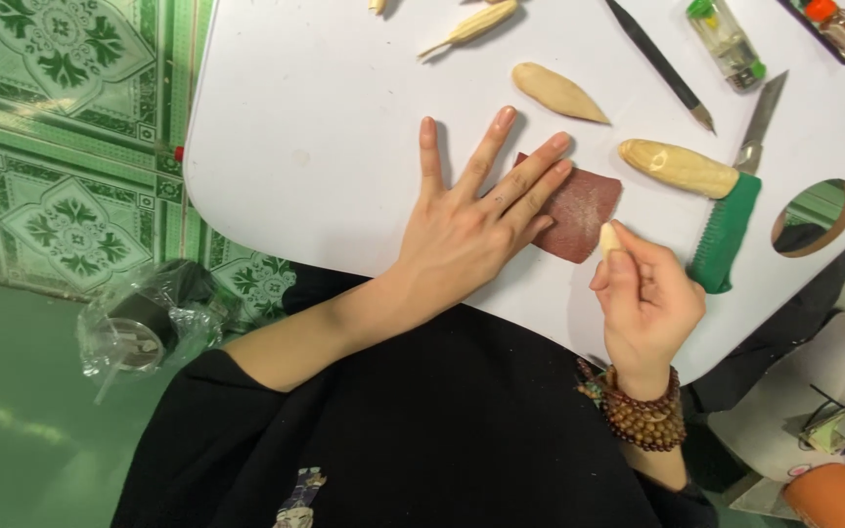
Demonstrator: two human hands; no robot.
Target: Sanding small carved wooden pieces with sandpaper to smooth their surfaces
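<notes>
Pressing sandpaper (579,210) flat — left hand (471,230); right hand (643,298) pinching wooden piece (609,238)

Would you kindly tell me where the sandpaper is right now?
The sandpaper lies mid-table in the head view, pinned under the left hand, just left of the right hand.

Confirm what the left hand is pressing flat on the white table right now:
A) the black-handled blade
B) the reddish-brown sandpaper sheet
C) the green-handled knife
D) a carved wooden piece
B: the left hand lies open with its fingers spread over the reddish-brown sandpaper sheet, while the right hand pinches a small pale wooden piece at the sheet's edge.
</notes>
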